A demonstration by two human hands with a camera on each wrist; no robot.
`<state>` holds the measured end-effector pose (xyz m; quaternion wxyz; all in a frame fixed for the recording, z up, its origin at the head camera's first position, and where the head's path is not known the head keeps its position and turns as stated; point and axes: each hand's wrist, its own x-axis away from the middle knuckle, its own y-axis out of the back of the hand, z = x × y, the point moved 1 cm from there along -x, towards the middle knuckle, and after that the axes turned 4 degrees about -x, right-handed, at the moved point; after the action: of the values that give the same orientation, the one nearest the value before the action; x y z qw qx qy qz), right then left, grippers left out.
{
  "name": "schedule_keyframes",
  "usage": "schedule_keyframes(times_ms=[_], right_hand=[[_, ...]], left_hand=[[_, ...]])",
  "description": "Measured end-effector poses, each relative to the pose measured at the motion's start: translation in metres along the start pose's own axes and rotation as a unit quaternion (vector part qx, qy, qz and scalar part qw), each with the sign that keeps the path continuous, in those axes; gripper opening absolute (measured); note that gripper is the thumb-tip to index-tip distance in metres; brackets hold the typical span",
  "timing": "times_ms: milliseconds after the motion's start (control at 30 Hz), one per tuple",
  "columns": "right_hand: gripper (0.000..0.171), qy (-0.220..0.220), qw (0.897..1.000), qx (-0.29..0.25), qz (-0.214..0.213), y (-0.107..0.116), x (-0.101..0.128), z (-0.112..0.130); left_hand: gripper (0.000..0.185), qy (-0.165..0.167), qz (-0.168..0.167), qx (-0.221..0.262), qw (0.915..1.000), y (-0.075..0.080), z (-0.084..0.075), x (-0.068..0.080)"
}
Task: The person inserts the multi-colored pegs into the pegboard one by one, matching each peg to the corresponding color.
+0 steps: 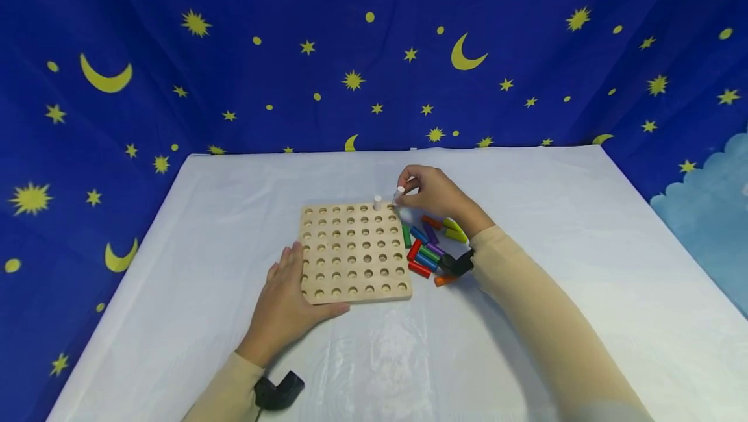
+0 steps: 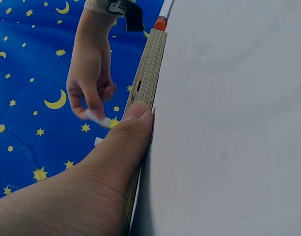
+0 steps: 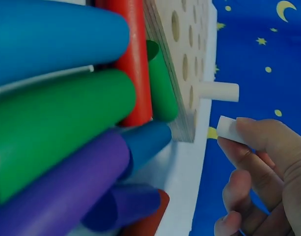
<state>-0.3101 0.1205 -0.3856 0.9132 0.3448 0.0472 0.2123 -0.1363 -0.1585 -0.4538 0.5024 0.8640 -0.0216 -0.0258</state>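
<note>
A square wooden pegboard (image 1: 353,253) with rows of round holes lies on the white table (image 1: 526,227). One white peg (image 1: 377,202) stands in its far row. My right hand (image 1: 408,192) hovers at the board's far right corner and pinches a second white peg (image 1: 400,193) between thumb and fingers. In the right wrist view that held peg (image 3: 231,129) is just off the board's edge, beside the standing peg (image 3: 219,92). My left hand (image 1: 290,282) rests flat at the near left corner, thumb (image 2: 125,142) pressed against the board's edge (image 2: 148,83).
A heap of coloured pegs (image 1: 429,247), red, green, blue, purple, orange and yellow, lies right of the board under my right wrist. A blue star-and-moon cloth (image 1: 350,52) hangs behind and beside the table. Black camera mounts (image 1: 279,391) sit on both wrists.
</note>
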Motion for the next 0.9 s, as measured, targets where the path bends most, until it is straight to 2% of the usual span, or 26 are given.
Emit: schedule_keyframes(times_ms=[200,367,733,900], right_hand=[[0.02,-0.024,0.999,0.018,0.017,-0.008,-0.007,0.0],[0.019,-0.041,0.998,0.037,0.013,-0.012,-0.008,0.0],[0.016,-0.019,0.996,0.083,0.011,-0.016,-0.009,0.003],[0.022,-0.02,0.996,0.091,0.011,-0.013,-0.008,0.001]], left_hand=[[0.146,0.001,0.006,0.001,1.0,-0.001,-0.001,-0.001],[0.146,0.001,0.007,0.001,1.0,-0.001,-0.002,-0.002],[0.145,0.001,0.004,0.001,1.0,0.001,-0.002,-0.001],[0.145,0.0,0.004,0.001,1.0,0.002,-0.001,-0.001]])
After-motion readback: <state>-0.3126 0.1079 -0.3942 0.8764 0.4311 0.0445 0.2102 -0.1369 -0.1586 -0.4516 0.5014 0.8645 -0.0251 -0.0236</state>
